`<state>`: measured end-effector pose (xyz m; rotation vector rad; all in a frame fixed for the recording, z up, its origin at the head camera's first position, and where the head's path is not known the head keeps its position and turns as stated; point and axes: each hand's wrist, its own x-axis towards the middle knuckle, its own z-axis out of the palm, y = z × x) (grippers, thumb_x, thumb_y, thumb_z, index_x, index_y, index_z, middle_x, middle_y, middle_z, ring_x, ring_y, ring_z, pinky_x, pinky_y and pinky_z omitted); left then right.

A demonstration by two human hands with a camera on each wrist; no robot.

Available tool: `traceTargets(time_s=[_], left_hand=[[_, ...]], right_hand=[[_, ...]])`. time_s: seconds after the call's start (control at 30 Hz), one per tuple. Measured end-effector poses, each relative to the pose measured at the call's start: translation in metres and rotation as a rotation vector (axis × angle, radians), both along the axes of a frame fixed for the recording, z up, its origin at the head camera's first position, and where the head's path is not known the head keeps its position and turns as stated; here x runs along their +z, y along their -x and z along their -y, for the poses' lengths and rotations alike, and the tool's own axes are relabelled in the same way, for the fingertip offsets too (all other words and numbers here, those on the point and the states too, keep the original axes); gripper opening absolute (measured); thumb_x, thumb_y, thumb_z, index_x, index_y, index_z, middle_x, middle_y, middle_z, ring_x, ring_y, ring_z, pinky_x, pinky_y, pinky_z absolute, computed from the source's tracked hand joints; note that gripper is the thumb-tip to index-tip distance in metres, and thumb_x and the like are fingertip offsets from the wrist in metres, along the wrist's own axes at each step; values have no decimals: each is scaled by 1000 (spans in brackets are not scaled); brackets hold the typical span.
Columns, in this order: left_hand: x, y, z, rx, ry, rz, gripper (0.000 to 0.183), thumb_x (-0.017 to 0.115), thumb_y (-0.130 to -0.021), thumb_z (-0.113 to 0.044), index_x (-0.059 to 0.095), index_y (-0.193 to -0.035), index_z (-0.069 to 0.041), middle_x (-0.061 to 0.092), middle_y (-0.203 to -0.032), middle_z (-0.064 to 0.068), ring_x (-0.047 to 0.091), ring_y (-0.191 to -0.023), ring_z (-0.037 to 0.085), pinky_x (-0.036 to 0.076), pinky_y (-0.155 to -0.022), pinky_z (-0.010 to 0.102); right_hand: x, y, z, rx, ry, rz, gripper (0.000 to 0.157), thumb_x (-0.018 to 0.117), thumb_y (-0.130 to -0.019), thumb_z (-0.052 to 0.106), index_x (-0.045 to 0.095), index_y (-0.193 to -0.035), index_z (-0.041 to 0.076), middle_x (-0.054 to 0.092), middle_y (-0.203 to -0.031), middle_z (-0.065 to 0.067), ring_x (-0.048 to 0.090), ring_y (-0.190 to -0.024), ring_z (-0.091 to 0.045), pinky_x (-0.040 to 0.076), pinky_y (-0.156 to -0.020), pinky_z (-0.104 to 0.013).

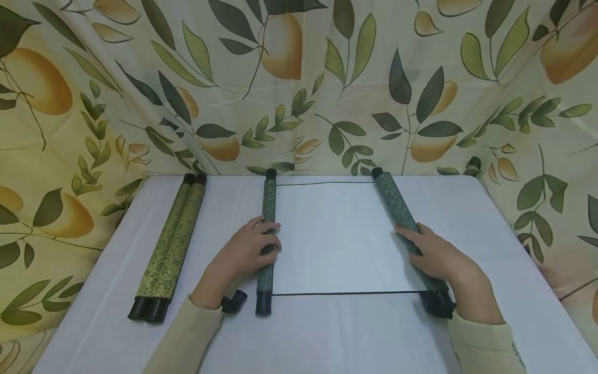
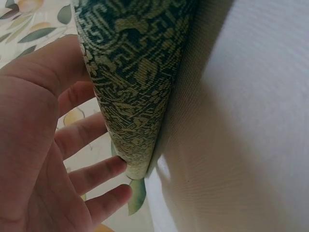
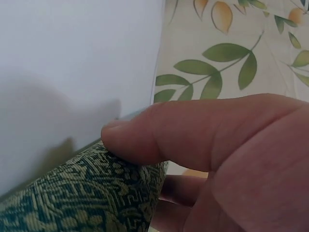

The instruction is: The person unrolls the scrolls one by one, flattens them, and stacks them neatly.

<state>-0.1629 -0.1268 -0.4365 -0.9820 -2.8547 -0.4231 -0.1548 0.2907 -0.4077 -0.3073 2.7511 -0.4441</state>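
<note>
White sheet (image 1: 334, 239) lies on the table (image 1: 350, 337) between two dark-green rolls, a thin black line along its near and far edges. Left roll (image 1: 265, 278) points almost straight away from the person; the left hand (image 1: 249, 246) lies over it, fingers relaxed and spread, touching it without a firm hold. Right roll (image 1: 397, 200) sits askew: far end leans toward the left roll, near end lies further right, so the two long axes splay apart toward the person. Right hand (image 1: 436, 252) grips this slanted roll, thumb on the sheet side. Whether it is raised: cannot tell. Yellow-green rolls (image 1: 173, 246), a pair, lie left of the left hand, untouched.
</note>
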Motion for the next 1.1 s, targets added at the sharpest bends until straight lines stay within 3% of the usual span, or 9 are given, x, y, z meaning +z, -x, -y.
traceTargets(time_s=[0.13,0.3,0.43,0.63,0.97,1.1], left_hand=[[-1,0,1,-9,0,19,11,60,-84,-23,70,-88,-27,53,-129,2,35,-128,36,21,-107,44],[0,-1,2,-9,-10,11,12,60,-83,-21,70,-87,-26,54,-127,3,36,-127,37,22,-107,45],[-1,1,1,-15,-9,-40,13,59,-83,-21,71,-86,-25,56,-125,4,40,-125,34,23,-106,46],[-1,1,2,44,35,-35,13,62,-85,-39,70,-86,-29,54,-128,0,34,-128,35,23,-105,48],[0,1,5,49,29,-10,11,59,-86,-27,69,-84,-29,52,-131,-3,31,-130,38,24,-103,52],[-1,1,7,64,40,5,11,59,-86,-36,69,-84,-30,51,-132,-4,29,-131,37,25,-101,55]], right_hand=[[-1,0,0,-12,-14,-7,63,59,-85,8,33,-142,14,27,-134,-38,35,-116,-56,38,-82,-63],[1,-1,0,-14,-11,-5,64,58,-85,7,32,-143,14,29,-134,-37,35,-116,-55,38,-82,-63],[2,-1,1,-17,-14,-3,64,59,-85,9,31,-143,14,25,-135,-38,32,-117,-56,35,-84,-65],[-1,2,-2,-14,-25,-5,68,64,-84,17,29,-142,17,19,-138,-38,30,-118,-57,34,-84,-67],[4,2,-1,-17,5,-11,68,54,-82,0,26,-144,11,-3,-145,-34,21,-122,-59,35,-83,-65],[4,1,0,-18,14,-19,70,55,-81,1,25,-144,10,-6,-146,-31,21,-122,-58,36,-82,-64]])
